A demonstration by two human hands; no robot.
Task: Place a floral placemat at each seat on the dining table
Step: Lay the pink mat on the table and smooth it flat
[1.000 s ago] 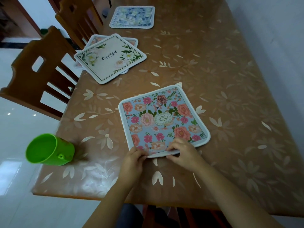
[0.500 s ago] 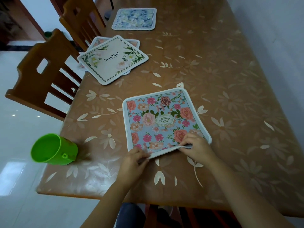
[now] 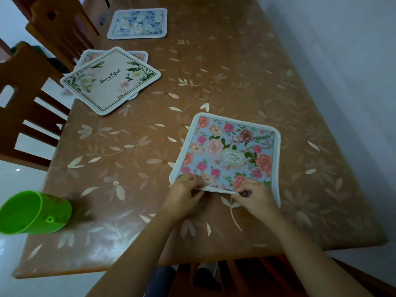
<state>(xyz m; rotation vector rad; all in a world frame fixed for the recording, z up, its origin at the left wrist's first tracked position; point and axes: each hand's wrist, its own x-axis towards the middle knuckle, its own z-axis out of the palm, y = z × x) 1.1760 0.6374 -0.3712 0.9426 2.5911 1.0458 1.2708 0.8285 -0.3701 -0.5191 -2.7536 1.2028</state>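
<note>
A light-blue placemat with pink and orange roses (image 3: 229, 153) lies on the dining table (image 3: 225, 67) near the front end. My left hand (image 3: 183, 195) pinches its near edge at the left corner and my right hand (image 3: 256, 197) pinches the same edge further right, lifting that edge slightly. A cream placemat printed "Beautiful" (image 3: 111, 81) lies askew on top of another pinkish mat (image 3: 90, 57) by the left edge. A pale blue-and-white floral placemat (image 3: 138, 23) lies flat at the far left.
A green plastic cup (image 3: 34, 212) stands at the table's front left corner. Two wooden chairs (image 3: 27, 99) line the left side, and a third chair (image 3: 235, 275) sits under the near end. A grey wall (image 3: 342, 61) runs along the table's right edge.
The rose placemat has shifted to the right and turned a little clockwise on the table. Both hands stay pinched on its near edge and moved right with it.
</note>
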